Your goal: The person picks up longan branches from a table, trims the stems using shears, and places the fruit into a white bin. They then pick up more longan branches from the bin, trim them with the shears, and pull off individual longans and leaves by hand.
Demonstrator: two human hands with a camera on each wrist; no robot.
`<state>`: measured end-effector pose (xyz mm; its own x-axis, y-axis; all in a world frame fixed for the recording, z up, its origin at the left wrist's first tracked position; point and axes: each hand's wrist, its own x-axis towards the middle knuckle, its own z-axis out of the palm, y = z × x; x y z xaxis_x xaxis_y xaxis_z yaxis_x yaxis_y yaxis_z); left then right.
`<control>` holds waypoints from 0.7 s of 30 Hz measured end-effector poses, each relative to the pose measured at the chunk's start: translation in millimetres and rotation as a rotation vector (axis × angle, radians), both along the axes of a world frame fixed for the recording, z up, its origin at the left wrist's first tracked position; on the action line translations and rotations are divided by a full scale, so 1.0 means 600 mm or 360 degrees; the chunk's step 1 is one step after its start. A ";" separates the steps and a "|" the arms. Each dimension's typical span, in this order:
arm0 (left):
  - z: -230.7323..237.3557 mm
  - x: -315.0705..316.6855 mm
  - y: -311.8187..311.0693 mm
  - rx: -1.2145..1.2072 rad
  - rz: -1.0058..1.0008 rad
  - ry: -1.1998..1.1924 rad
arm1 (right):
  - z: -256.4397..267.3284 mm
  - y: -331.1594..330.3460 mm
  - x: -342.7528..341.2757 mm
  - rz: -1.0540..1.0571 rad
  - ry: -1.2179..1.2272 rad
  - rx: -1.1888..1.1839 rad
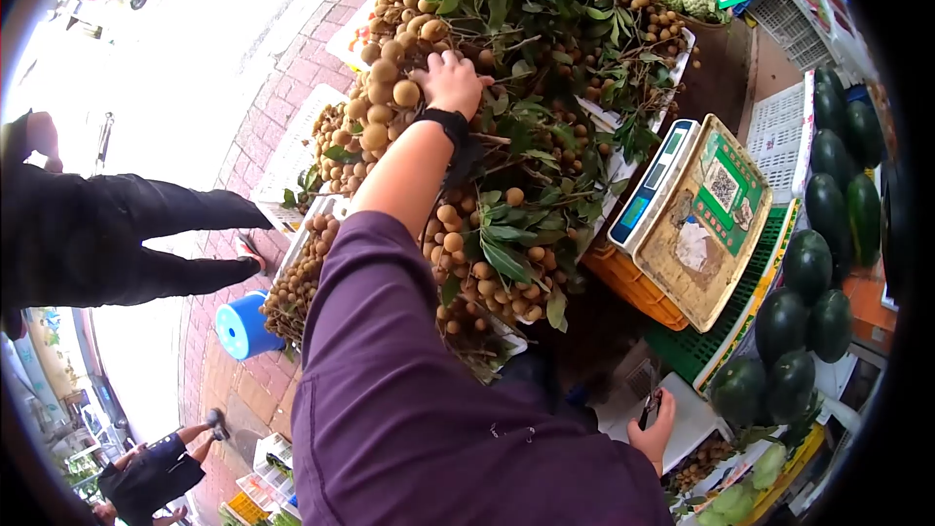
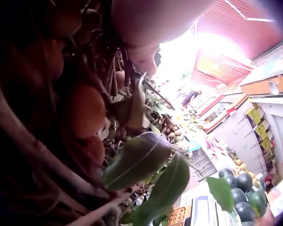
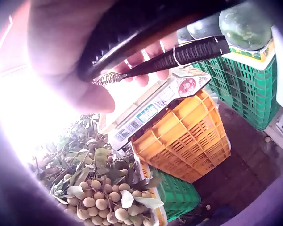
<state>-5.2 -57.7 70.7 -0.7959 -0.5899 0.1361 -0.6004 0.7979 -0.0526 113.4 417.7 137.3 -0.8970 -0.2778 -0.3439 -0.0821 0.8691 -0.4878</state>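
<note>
Blue bucket [image 1: 243, 324]: 8 o'clock. Brown fruit [image 1: 406, 93], leafy and stemmed: heaped around 12 o'clock. Left hand [image 1: 453, 86]: 12 o'clock, on the fruit, fingers bent; whether it grips any, cannot tell. Right hand [image 1: 654, 434]: between 4 and 5 o'clock, fingers curled round black clippers [image 3: 193, 52]. Scale [image 1: 672, 263]: 3 o'clock; green card [image 1: 723, 185] with QR code, small print unreadable. Watermelons [image 1: 807, 265]: 3 o'clock, beyond. Step, as judged: fruit handling; next move calls for reachable stems.
</note>
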 end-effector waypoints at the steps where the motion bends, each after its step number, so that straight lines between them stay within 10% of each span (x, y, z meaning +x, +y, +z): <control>1: 0.007 0.001 0.003 0.0088 0.0023 -0.0016 | -0.001 0.000 0.001 -0.0017 0.0004 -0.0012; 21: 0.009 0.001 0.026 -0.0306 -0.0305 -0.0082 | -0.002 0.007 0.026 0.0014 0.0105 -0.0056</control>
<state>-4.8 -42.2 75.8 -0.8992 -0.3953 0.1877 -0.4323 0.8690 -0.2408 129.1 421.9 136.4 -0.9149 -0.2967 -0.2737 -0.1228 0.8505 -0.5115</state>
